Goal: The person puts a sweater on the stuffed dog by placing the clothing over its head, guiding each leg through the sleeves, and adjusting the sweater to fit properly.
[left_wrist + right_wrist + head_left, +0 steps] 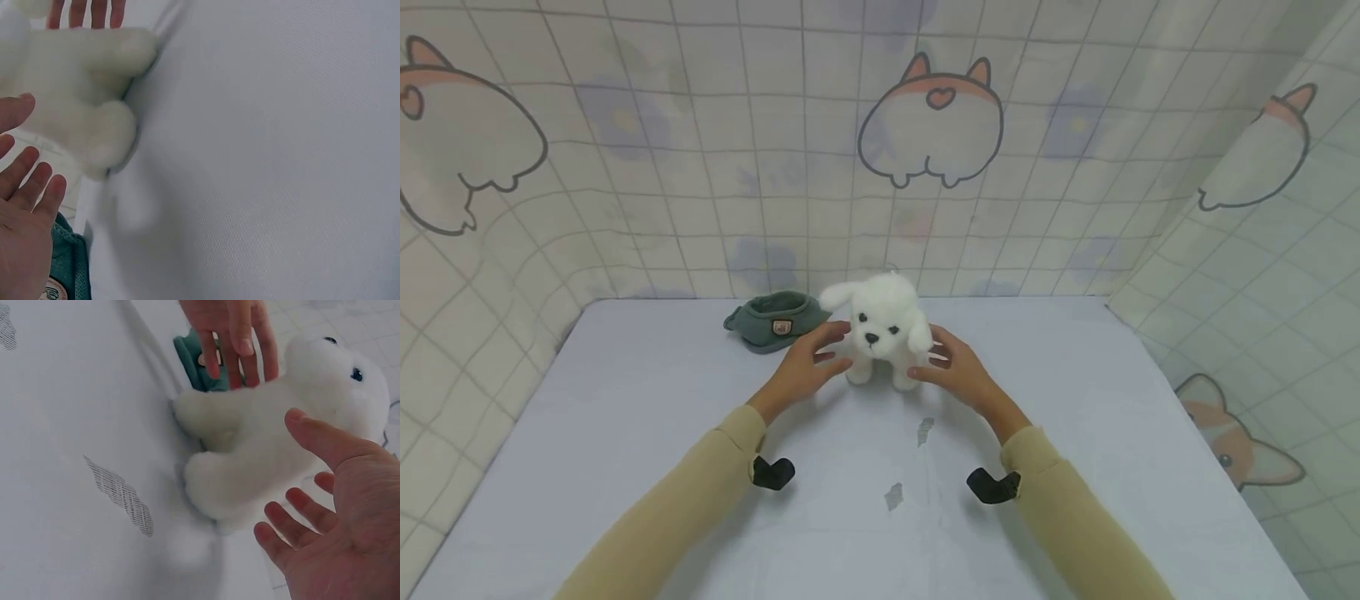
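Observation:
A white plush dog (880, 321) stands upright at the back of the table, its dark eyes and nose facing me. My left hand (807, 360) is beside the dog's body on the left, fingers spread and relaxed. On the other side, my right hand (957, 367) has its thumb apart from its fingers, near the dog's flank. In the right wrist view, a gap shows between my right hand (350, 519) and the plush dog (262, 431). Whether the left fingertips touch the fur I cannot tell. Behind the left hand lies a green cloth piece (767, 333) with an opening and a badge.
The pale table (647, 400) ends at a back wall hung with a checked curtain (715, 167) printed with corgis. Two grey mesh-like patches mark the table between my forearms, one a grey patch (893, 497). Black wrist devices, such as the left device (773, 473), stick out inward.

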The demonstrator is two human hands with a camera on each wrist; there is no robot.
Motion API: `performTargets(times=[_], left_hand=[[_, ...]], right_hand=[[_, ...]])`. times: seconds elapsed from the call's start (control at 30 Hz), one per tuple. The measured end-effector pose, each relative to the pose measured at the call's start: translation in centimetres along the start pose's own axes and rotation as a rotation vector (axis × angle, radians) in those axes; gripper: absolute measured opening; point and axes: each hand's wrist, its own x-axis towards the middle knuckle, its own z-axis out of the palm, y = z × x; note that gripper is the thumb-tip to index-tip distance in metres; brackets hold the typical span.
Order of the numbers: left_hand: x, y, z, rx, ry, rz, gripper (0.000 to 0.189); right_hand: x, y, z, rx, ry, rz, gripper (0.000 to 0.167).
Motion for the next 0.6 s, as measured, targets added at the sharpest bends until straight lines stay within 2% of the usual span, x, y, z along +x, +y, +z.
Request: performTargets(times=[0.2,0.37,0.5,0.6], left_hand=[[-1.0,0.2,-0.4,0.024,-0.011,-0.007,0.054],[-2.0,0.6,-0.7,0.01,-0.022,0.001,0.059],[-2.6,1.0,-0.9,0.002,-0.028,0.014,0.06],[-2.9,1.0,-1.0,0.011,-0.013,-0.001,0.059]], right_hand=[[-1.3,-0.1,0.4,-0.025,0.032,-0.012,0.075],[-2.3,-0.3,0.5,-0.025,0.044,-0.02,0.064],[-3.0,-0.3,0.8,-0.017,0.026,-0.037,0.054],[-3.3,-0.4,1.3,0.0,0.002,-0.063,0.049]])
